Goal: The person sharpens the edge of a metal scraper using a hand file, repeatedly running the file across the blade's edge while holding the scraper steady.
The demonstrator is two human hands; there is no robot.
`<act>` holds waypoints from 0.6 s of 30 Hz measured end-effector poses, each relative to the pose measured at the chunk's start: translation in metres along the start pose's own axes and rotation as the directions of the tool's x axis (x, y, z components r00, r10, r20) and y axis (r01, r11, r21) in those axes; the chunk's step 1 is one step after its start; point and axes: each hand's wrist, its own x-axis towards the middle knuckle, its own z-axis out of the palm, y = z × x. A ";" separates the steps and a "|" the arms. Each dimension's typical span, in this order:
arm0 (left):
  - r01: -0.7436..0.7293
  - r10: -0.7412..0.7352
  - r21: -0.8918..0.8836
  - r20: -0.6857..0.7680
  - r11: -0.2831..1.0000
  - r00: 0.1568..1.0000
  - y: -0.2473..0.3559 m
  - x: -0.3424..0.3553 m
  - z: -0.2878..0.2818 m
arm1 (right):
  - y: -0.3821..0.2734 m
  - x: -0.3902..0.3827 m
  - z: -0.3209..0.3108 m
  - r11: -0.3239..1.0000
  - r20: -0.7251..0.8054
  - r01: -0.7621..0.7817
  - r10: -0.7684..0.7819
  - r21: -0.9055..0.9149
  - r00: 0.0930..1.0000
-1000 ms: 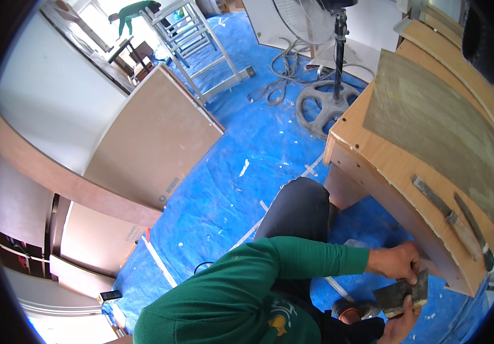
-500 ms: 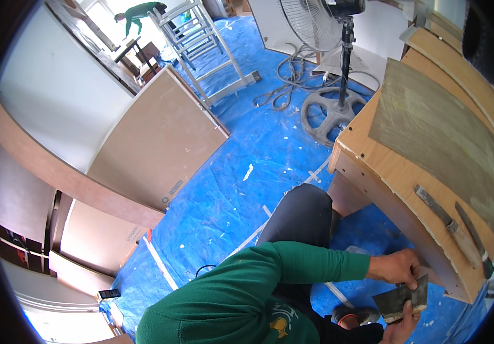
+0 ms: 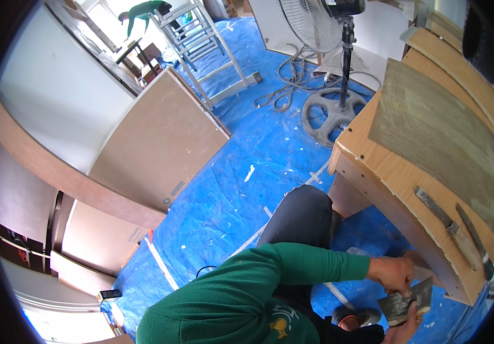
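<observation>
Crinkled blue tarp floor (image 3: 224, 189) — both hands (left (image 3: 393, 274), right (image 3: 405, 327)) closed around a flat, grimy metal scraper blade (image 3: 405, 303).

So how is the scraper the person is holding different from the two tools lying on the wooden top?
The held scraper has a wide, grey-smeared blade gripped between the left hand and right hand. The two tools are long, narrow, and lie untouched on the wooden top. All look dirty.
</observation>
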 end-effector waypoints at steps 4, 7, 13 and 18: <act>-0.003 0.002 0.036 0.027 0.999 1.000 -0.002 -0.002 -0.001 | -0.002 0.003 0.000 0.999 -0.036 0.022 -0.023 -0.046 0.999; 0.029 -0.038 0.081 0.116 0.996 0.993 0.005 -0.006 -0.006 | 0.018 0.017 -0.040 0.802 0.099 0.334 -0.329 -0.495 0.939; 0.088 -0.086 0.002 0.234 0.996 0.968 -0.001 -0.002 -0.002 | -0.013 0.003 0.001 0.992 -0.142 0.125 -0.119 0.032 0.983; 0.097 -0.084 -0.035 0.265 0.995 0.961 -0.003 0.000 0.000 | 0.014 0.023 -0.049 0.775 0.013 0.421 -0.471 -0.471 0.882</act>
